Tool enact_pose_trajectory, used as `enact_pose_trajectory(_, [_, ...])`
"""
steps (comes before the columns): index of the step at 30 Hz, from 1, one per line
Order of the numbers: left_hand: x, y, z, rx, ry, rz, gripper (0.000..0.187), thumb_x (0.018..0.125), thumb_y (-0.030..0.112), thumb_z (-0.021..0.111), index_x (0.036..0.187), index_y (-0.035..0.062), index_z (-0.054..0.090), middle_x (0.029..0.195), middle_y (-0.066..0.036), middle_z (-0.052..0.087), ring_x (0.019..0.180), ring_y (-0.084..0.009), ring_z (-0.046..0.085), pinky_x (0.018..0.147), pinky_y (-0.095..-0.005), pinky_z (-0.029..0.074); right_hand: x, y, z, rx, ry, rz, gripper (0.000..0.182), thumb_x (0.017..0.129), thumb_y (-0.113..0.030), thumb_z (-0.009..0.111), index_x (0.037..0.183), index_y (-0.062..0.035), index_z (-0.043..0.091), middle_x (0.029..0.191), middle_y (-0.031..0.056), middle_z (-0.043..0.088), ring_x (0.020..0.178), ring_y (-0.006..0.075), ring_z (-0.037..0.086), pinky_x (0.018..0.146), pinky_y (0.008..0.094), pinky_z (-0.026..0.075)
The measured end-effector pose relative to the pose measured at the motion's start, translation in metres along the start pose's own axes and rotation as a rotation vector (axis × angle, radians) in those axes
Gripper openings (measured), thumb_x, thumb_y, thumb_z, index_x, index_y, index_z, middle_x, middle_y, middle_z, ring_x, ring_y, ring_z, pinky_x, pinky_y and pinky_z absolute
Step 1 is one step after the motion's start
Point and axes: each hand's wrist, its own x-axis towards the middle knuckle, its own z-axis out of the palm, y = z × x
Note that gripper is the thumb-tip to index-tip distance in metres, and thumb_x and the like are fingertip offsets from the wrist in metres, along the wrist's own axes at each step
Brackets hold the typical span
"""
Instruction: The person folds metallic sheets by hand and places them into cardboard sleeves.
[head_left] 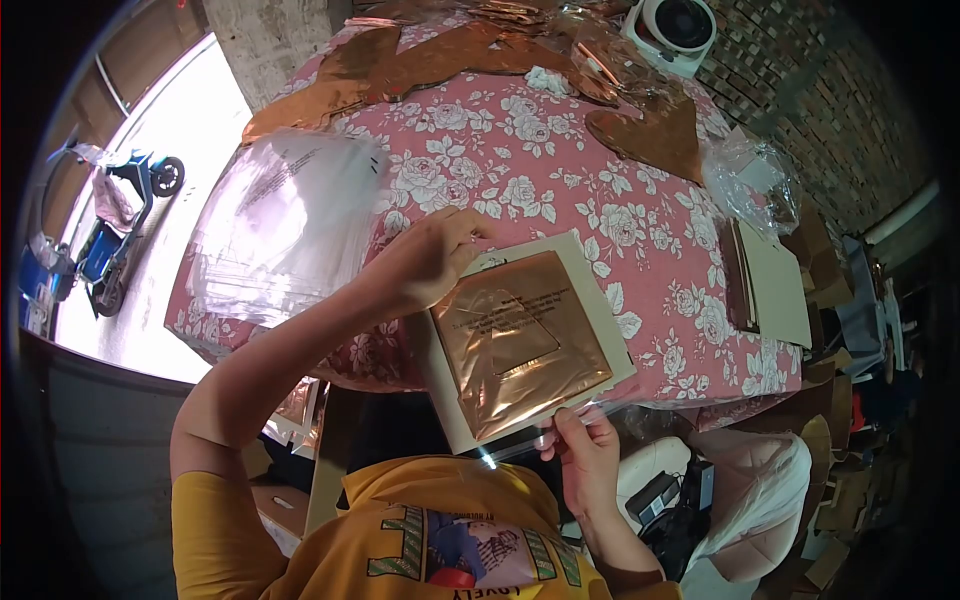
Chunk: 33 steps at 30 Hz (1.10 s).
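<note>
A square copper-coloured foil packet (580, 360) lies against a cream card (612, 345) inside a clear plastic bag with printed warning text. This package leans tilted at the table's near edge, in front of my body. My left hand (437, 255) is at the package's upper left edge with its fingers curled; what they hold, if anything, is hidden. At the lower edge, my right hand (585, 445) pinches the transparent bag (590, 405) between thumb and fingers. Left of my forearm lies a stack of clear printed plastic bags (285, 225).
Copper-coloured foil sheets (440, 65) spread across the back of the floral tablecloth (520, 150). Cream cards (770, 285) lie at the right edge beside crumpled clear plastic (755, 180). A fan (683, 25) stands behind; a plastic-covered chair (760, 500) is on my right.
</note>
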Motion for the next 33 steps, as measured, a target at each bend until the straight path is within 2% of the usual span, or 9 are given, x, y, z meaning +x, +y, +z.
enact_pose_trajectory(5, [-0.002, 0.005, -0.001, 0.005, 0.039, -0.053, 0.025, 0.098, 0.007, 0.049, 0.119, -0.0011, 0.060, 0.113, -0.019, 0.062, 0.109, -0.0302, 0.058, 0.094, -0.0380, 0.045, 0.001, 0.000, 0.007, 0.002, 0.040, 0.004, 0.011, 0.098, -0.014, 0.060, 0.091, -0.0054, 0.061, 0.088, 0.0090, 0.071, 0.067, 0.0105, 0.062, 0.059, 0.0237, 0.049])
enact_pose_trajectory(7, [-0.015, 0.020, -0.003, 0.158, 0.205, 0.010, 0.026, 0.089, 0.013, 0.062, 0.111, -0.0001, 0.062, 0.114, -0.022, 0.060, 0.113, -0.0380, 0.056, 0.094, -0.0455, 0.044, 0.001, 0.000, 0.012, 0.012, 0.049, 0.001, 0.011, 0.098, -0.014, 0.060, 0.091, -0.0055, 0.061, 0.087, 0.0087, 0.071, 0.066, 0.0105, 0.062, 0.058, 0.0235, 0.049])
enact_pose_trajectory(9, [-0.046, 0.049, -0.006, 0.608, -0.062, 0.210, 0.047, 0.083, 0.027, 0.071, 0.122, 0.0043, 0.060, 0.125, -0.022, 0.053, 0.122, -0.0417, 0.047, 0.100, -0.0516, 0.039, 0.001, 0.000, 0.014, 0.025, 0.058, -0.004, 0.011, 0.098, -0.014, 0.060, 0.091, -0.0055, 0.062, 0.086, 0.0085, 0.071, 0.066, 0.0104, 0.062, 0.058, 0.0234, 0.049])
enact_pose_trajectory(13, [-0.093, 0.087, 0.039, 0.335, -0.049, 0.253, 0.080, 0.073, 0.042, 0.080, 0.139, 0.0060, 0.049, 0.145, -0.021, 0.042, 0.139, -0.0419, 0.033, 0.110, -0.0531, 0.032, 0.001, 0.002, 0.019, 0.039, 0.068, 0.018, 0.011, 0.098, -0.015, 0.061, 0.093, -0.0055, 0.063, 0.088, 0.0078, 0.071, 0.067, 0.0102, 0.062, 0.058, 0.0227, 0.048])
enact_pose_trajectory(23, [-0.087, 0.070, 0.044, 0.362, 0.021, 0.277, 0.064, 0.084, 0.024, 0.070, 0.141, 0.0051, 0.047, 0.141, -0.024, 0.046, 0.132, -0.0408, 0.043, 0.107, -0.0490, 0.035, -0.002, -0.004, 0.017, 0.033, 0.016, 0.121, 0.021, 0.101, -0.024, 0.057, 0.109, -0.0055, 0.062, 0.110, 0.0094, 0.070, 0.089, 0.0150, 0.066, 0.073, 0.0262, 0.053])
enact_pose_trajectory(26, [-0.082, 0.066, 0.041, 0.357, 0.068, 0.262, 0.063, 0.082, 0.018, 0.070, 0.140, 0.0062, 0.049, 0.140, -0.023, 0.048, 0.131, -0.0406, 0.045, 0.106, -0.0484, 0.036, -0.004, -0.018, 0.007, -0.189, -0.230, 0.331, 0.038, 0.103, -0.027, 0.051, 0.133, -0.0025, 0.051, 0.122, 0.0128, 0.066, 0.100, 0.0172, 0.066, 0.082, 0.0279, 0.054])
enact_pose_trajectory(28, [-0.078, 0.064, 0.037, 0.343, 0.063, 0.253, 0.068, 0.078, 0.013, 0.072, 0.141, 0.0050, 0.047, 0.142, -0.022, 0.046, 0.135, -0.0417, 0.042, 0.109, -0.0493, 0.035, -0.005, -0.037, -0.002, -0.451, -0.439, 0.372, 0.039, 0.104, -0.025, 0.051, 0.134, -0.0013, 0.053, 0.120, 0.0116, 0.067, 0.099, 0.0150, 0.066, 0.084, 0.0267, 0.053])
enact_pose_trajectory(31, [-0.070, 0.060, 0.032, 0.309, 0.049, 0.187, 0.066, 0.078, 0.014, 0.070, 0.139, 0.0049, 0.049, 0.140, -0.023, 0.048, 0.133, -0.0402, 0.044, 0.108, -0.0481, 0.035, -0.001, -0.088, -0.017, -0.549, -0.284, -0.054, 0.028, 0.103, -0.018, 0.051, 0.123, -0.0018, 0.060, 0.109, 0.0054, 0.070, 0.092, 0.0103, 0.064, 0.081, 0.0250, 0.052])
enact_pose_trajectory(33, [-0.061, 0.059, 0.029, 0.328, 0.061, 0.147, 0.065, 0.077, 0.012, 0.069, 0.138, 0.0034, 0.049, 0.139, -0.023, 0.049, 0.133, -0.0395, 0.044, 0.108, -0.0466, 0.034, 0.020, -0.144, -0.028, -0.756, 0.120, -0.316, 0.022, 0.102, -0.014, 0.051, 0.113, -0.0007, 0.065, 0.099, 0.0056, 0.071, 0.084, 0.0102, 0.064, 0.076, 0.0244, 0.051])
